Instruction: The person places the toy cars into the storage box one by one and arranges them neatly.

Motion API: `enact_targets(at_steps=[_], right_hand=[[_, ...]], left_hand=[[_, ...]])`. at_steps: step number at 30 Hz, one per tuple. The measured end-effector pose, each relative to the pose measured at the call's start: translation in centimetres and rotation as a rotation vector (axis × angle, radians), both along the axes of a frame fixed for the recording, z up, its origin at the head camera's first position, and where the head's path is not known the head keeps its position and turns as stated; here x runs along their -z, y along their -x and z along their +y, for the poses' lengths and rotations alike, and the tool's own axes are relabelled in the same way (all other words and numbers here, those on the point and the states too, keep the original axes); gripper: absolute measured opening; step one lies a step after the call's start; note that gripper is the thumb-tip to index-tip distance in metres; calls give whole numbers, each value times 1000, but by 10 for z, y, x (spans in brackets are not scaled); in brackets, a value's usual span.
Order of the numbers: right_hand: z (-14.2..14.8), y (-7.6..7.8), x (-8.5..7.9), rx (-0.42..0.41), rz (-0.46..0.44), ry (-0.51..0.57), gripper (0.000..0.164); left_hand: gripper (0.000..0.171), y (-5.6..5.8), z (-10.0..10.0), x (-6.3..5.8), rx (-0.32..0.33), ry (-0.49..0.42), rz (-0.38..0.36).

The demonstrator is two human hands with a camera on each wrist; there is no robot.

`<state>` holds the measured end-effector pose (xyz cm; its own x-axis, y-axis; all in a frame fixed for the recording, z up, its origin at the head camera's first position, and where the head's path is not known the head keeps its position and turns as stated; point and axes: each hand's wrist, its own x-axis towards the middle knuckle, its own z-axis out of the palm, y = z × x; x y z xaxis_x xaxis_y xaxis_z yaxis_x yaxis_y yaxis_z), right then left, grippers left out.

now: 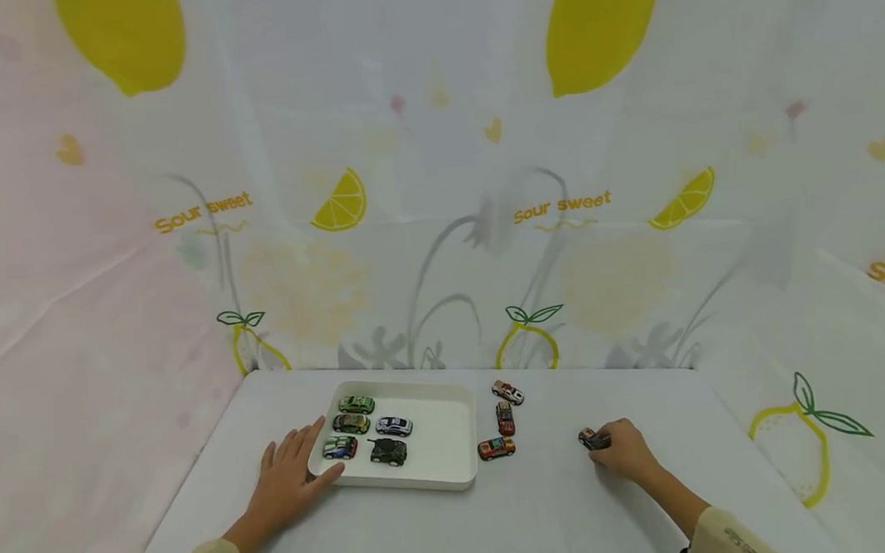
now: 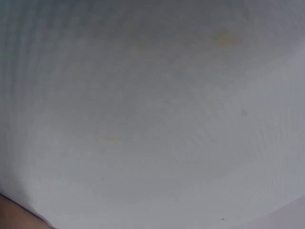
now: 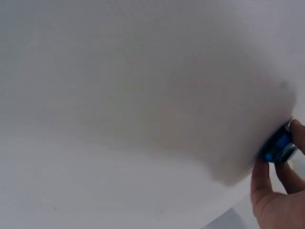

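Observation:
My right hand (image 1: pixel 626 452) pinches a small dark toy car (image 1: pixel 594 438) at the right part of the table. In the right wrist view the fingertips (image 3: pixel 261 172) grip that toy car, which looks dark with blue patches there. My left hand (image 1: pixel 291 472) lies against the left side of a white tray (image 1: pixel 440 444), its fingers spread along the rim and the thumb over the front edge. Several toy cars sit in the tray's left half, among them a green car (image 1: pixel 357 405), a white car (image 1: pixel 394 426) and a dark army vehicle (image 1: pixel 387 452).
Three toy cars stand just right of the tray: a white and orange car (image 1: pixel 508 392), a dark red one (image 1: pixel 505 418) and a red one (image 1: pixel 496 448). A lemon-print curtain (image 1: pixel 442 268) hangs behind the white table (image 1: pixel 530 514). The left wrist view shows mostly blurred white cloth.

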<state>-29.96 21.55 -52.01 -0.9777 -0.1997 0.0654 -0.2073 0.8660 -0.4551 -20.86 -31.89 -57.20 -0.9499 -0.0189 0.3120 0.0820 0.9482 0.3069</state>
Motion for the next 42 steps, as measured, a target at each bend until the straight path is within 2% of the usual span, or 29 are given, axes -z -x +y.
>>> enact_targets(at_steps=[4, 8, 11, 15, 21, 26, 31, 33, 37, 42], right_hand=[[-5, 3, 2, 33, 1, -27, 31], [-11, 10, -3, 46, -56, -46, 29], [-18, 19, -10, 55, -80, -45, 26], [-34, 37, -20, 61, -64, -20, 28], [-80, 53, -42, 56, -66, 71, 35], [-131, 52, -53, -9, 21, 182, 33], [-176, 51, -43, -138, 162, 211, 34], [-189, 49, -38, -154, 191, 184, 36], [-206, 44, -32, -161, 192, 121, 36], [-221, 38, -26, -209, 265, 50, 33]], left_hand=[[87, 1, -1, -3, 10, -7, 5], [88, 0, 0, -3, 12, -21, -12], [88, -1, 0, -1, 6, -11, -15], [87, 2, 0, -1, 5, -6, -10], [87, 0, -1, -2, -22, 20, 17], [87, -2, -1, -1, -13, 17, -5], [85, -3, -3, -1, -39, 23, 35], [85, -3, -3, 0, -35, 18, 39], [87, -2, 0, 3, -22, 10, 7], [86, -4, 4, 5, -23, 19, 37]])
